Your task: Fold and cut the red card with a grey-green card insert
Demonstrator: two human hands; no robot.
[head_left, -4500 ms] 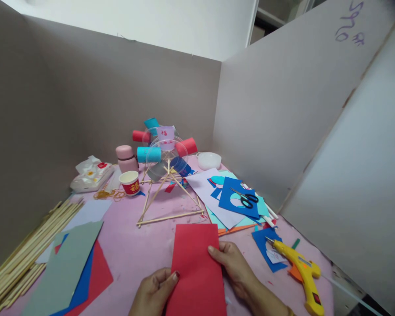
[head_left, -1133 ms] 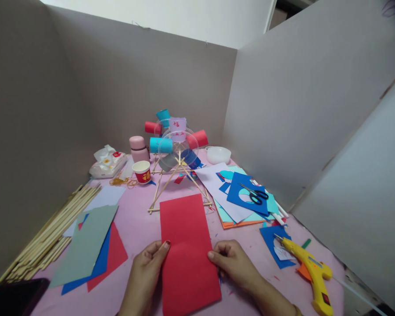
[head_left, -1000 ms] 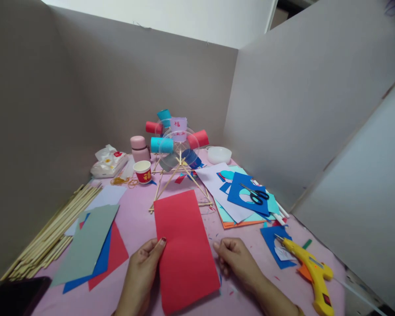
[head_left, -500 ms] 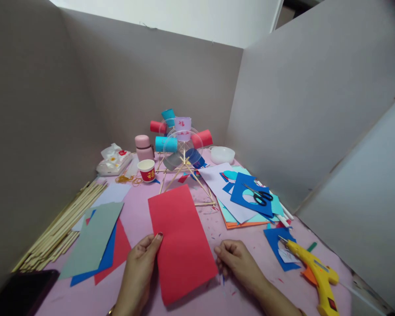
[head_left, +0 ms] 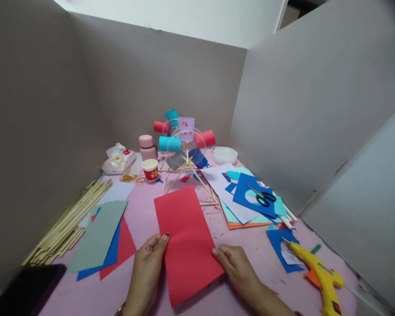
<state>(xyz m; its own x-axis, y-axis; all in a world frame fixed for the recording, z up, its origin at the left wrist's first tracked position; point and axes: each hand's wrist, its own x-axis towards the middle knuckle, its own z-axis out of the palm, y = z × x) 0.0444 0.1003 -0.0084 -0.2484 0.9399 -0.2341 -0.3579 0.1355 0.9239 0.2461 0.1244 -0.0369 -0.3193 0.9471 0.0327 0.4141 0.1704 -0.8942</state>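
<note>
A sheet of red paper (head_left: pixel 189 241) is held up and slightly bent above the pink tablecloth. My left hand (head_left: pixel 148 267) pinches its left edge, thumb on top and fingers behind. At the right edge, my right hand (head_left: pixel 238 267) grips the sheet between thumb and curled fingers, most of which are hidden. Beyond the paper stands a wheel-like model (head_left: pixel 186 147) on a frame of thin sticks, with red, blue and lilac cups around clear discs.
At left lie wooden sticks (head_left: pixel 66 224), a grey-green sheet (head_left: pixel 100 237) over other papers, and a phone (head_left: pixel 29 289). Right are scissors (head_left: pixel 265 198) on blue paper and a yellow glue gun (head_left: pixel 321 272). Behind stand a paper cup (head_left: pixel 150 170), pink flask (head_left: pixel 148 148) and white bowl (head_left: pixel 225 155).
My right hand, apart from the red sheet earlier, has closed on its right edge. My left hand keeps its hold. The whole view has shifted slightly.
</note>
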